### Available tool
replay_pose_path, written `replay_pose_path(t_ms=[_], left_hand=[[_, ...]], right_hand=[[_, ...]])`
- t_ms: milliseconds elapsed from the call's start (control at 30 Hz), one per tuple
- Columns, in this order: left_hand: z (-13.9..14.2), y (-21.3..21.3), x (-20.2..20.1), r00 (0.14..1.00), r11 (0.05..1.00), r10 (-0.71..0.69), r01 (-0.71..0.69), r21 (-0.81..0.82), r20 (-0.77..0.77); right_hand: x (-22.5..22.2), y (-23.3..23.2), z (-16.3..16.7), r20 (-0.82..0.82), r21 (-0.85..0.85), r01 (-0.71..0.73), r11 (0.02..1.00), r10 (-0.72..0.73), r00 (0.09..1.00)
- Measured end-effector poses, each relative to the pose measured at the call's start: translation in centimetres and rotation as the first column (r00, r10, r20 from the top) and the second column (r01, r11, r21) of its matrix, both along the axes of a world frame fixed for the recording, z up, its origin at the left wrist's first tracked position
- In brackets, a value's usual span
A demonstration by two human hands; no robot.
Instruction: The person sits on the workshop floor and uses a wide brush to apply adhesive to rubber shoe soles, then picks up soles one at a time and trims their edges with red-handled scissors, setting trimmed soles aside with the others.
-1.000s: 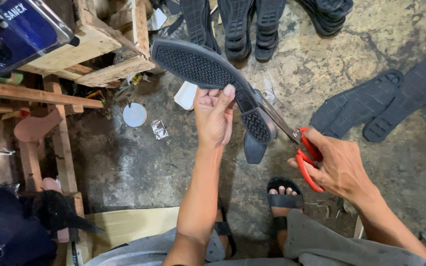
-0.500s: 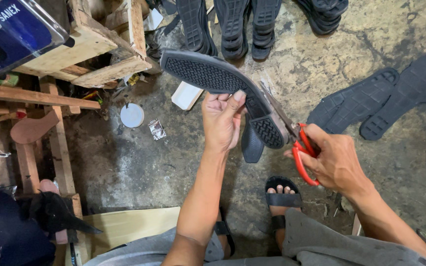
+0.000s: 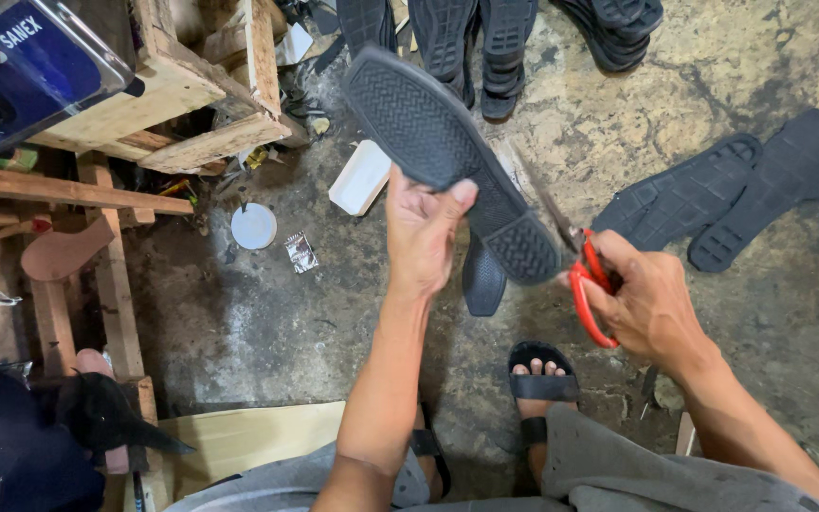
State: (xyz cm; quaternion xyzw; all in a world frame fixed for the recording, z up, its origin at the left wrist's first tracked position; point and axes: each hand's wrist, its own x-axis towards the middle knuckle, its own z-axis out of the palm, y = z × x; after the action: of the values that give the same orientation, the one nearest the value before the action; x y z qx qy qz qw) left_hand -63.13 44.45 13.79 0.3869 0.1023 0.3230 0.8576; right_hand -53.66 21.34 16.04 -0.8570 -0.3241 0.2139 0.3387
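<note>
My left hand (image 3: 424,232) grips a black rubber shoe sole (image 3: 447,156) by its middle, tread side up, toe end pointing up-left. My right hand (image 3: 651,303) holds red-handled scissors (image 3: 585,284), whose blades reach up along the sole's right edge near the heel. A second black sole (image 3: 482,277) lies on the floor just under the held one. My foot in a black sandal (image 3: 540,379) rests on the concrete below.
Two black soles (image 3: 684,194) (image 3: 779,185) lie on the floor at right; more soles (image 3: 452,33) sit at the top. A wooden frame (image 3: 191,104) with a blue machine (image 3: 21,66) stands left. A white lid (image 3: 254,226) and white block (image 3: 360,177) lie nearby.
My left hand has turned the sole so its toe end swings further up, and the scissors in my right hand have worked along the edge near the heel.
</note>
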Motion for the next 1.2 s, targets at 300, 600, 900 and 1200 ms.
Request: replay_pose_path(t_ms=[300, 600, 900, 1200], left_hand=[[-0.1, 0.5, -0.5, 1.000, 1.000, 0.007, -0.007, -0.006, -0.024], [-0.9, -2.0, 0.3, 0.996, 0.991, -0.062, 0.070, -0.111, 0.071], [-1.0, -2.1, 0.3, 0.994, 0.987, -0.090, 0.097, -0.129, 0.058], [-1.2, -2.1, 0.3, 0.991, 0.984, -0.098, 0.110, -0.141, 0.089]], right_hand=[[-0.2, 1.0, 2.4, 0.190, -0.058, -0.089, 0.994, 0.098, 0.977], [-0.8, 3.1, 4.6, 0.409, 0.007, -0.057, 0.998, 0.049, 0.911], [-0.7, 2.9, 4.5, 0.388, 0.040, -0.044, 0.998, 0.025, 0.921], [-0.8, 2.6, 4.4, 0.339, 0.072, -0.036, 0.997, 0.009, 0.941]])
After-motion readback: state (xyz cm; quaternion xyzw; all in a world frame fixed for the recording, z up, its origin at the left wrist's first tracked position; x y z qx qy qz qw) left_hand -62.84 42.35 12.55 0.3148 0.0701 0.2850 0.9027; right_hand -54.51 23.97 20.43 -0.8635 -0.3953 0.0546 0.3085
